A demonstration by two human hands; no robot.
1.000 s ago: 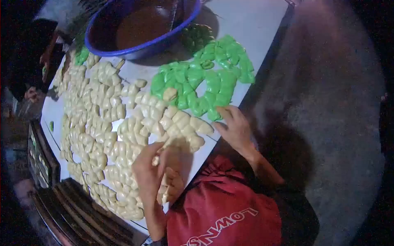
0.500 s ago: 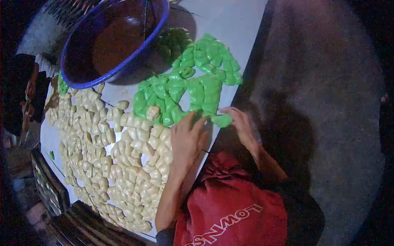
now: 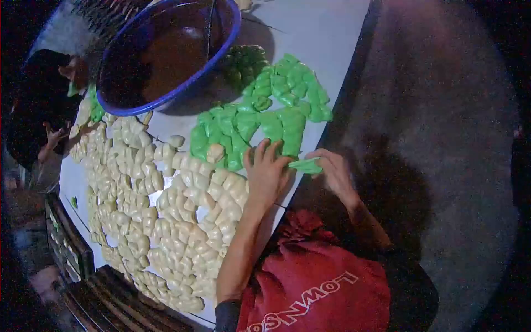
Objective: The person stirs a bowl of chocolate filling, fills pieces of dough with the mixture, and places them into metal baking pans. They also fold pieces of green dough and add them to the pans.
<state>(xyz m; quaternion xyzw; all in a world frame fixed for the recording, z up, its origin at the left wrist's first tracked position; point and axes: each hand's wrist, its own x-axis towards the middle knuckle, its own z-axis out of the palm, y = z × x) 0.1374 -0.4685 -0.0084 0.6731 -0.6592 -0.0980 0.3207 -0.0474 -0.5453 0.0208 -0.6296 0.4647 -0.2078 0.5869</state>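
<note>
My left hand (image 3: 269, 171) lies at the lower edge of the green dough pieces (image 3: 227, 130), its fingers pointing up the table. Between it and my right hand (image 3: 334, 176) stretches a thin green dough strip (image 3: 305, 165), near the table's edge. The fingers of my right hand are closed on the strip's right end. My left thumb and forefinger meet the strip's left end. Many cream dough pieces (image 3: 182, 213) cover the table to the left, and one small cream piece (image 3: 215, 152) rests on the green ones.
A blue-rimmed basin (image 3: 166, 98) with brown contents stands on the white table (image 3: 326, 33) at the upper left. A co-worker's hand (image 3: 51, 141) is at the far left. Dark slatted racks (image 3: 110, 301) stand at the lower left.
The green piece between my hands now looks narrower and drawn out. My right hand has closed on its end. The whole view has shifted slightly, and the co-worker's hands have moved.
</note>
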